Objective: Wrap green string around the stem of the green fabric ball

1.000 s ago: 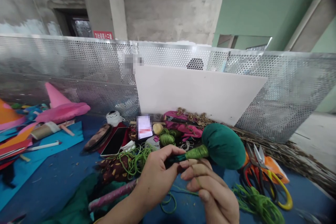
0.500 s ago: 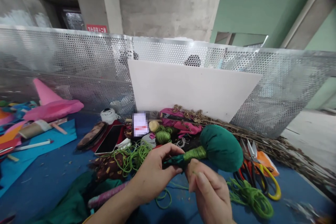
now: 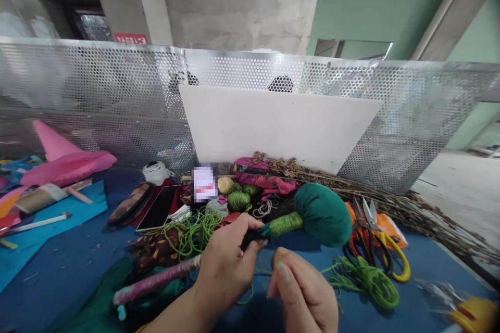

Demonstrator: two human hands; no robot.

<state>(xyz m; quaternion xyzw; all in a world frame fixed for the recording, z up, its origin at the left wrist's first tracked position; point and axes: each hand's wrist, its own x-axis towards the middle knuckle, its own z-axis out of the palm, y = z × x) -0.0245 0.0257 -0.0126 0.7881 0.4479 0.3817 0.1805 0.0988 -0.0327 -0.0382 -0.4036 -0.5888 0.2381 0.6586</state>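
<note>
My left hand (image 3: pixel 232 252) is closed round the narrow neck of a stick topped by a round, dark green cloth-covered head (image 3: pixel 323 214). Light green yarn (image 3: pixel 286 224) is wound in a band just below that head. My right hand (image 3: pixel 302 289) sits lower and to the right, thumb and forefinger pinched on a thin green yarn strand, mostly hidden by the fingers. A pink-wrapped rod (image 3: pixel 156 283) slants to the lower left behind my left wrist, in line with the neck. A loose green yarn bundle (image 3: pixel 377 283) lies to the right of my right hand.
Scissors (image 3: pixel 369 234) with black and yellow handles lie at the right, before dried stalks (image 3: pixel 414 210). A tangle of green yarn (image 3: pixel 195 234), a phone (image 3: pixel 158 209) and a pink felt hat (image 3: pixel 66 161) are leftward. A white board (image 3: pixel 277 122) leans on the perforated fence.
My right hand has moved down, away from the yarn-wound neck. The stick has shifted slightly left, and more of the pink-wrapped rod shows. The whole view has shifted a little.
</note>
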